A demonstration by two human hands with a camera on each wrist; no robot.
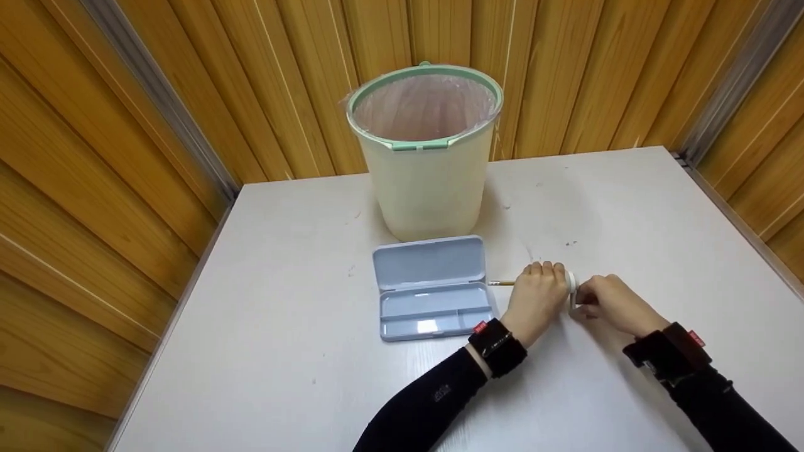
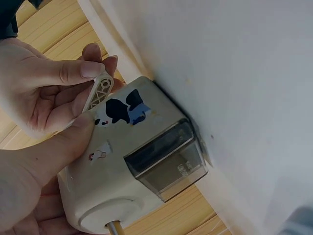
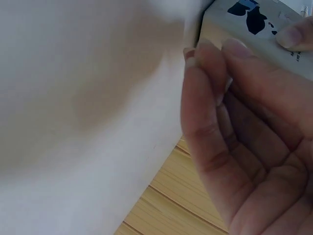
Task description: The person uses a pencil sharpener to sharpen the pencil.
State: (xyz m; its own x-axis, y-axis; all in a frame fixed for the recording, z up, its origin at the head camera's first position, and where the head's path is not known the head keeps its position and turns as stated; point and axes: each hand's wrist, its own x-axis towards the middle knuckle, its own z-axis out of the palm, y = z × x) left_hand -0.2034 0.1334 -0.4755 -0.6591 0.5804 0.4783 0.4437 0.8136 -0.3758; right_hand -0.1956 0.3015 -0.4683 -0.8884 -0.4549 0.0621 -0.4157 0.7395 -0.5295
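A white crank pencil sharpener (image 2: 112, 166) with cow-like stickers and a smoky clear shavings drawer (image 2: 168, 161) is gripped by my left hand (image 1: 539, 294), thumb along its side. From its front a pencil (image 1: 502, 283) sticks out leftward, eraser end showing in the head view; its other end is hidden inside. My right hand (image 1: 615, 304) pinches the sharpener's crank handle (image 2: 99, 90) between thumb and fingers at the back end. In the right wrist view the curled fingers (image 3: 205, 107) hide most of the crank. Left of the hands lies an opened blue pencil case (image 1: 433, 295).
Behind the case stands a cream bin (image 1: 433, 188) with a green rim and a thin plastic liner. The white table (image 1: 270, 326) carries small dark specks and scraps. Wood-patterned panels (image 1: 301, 81) close off the back and sides.
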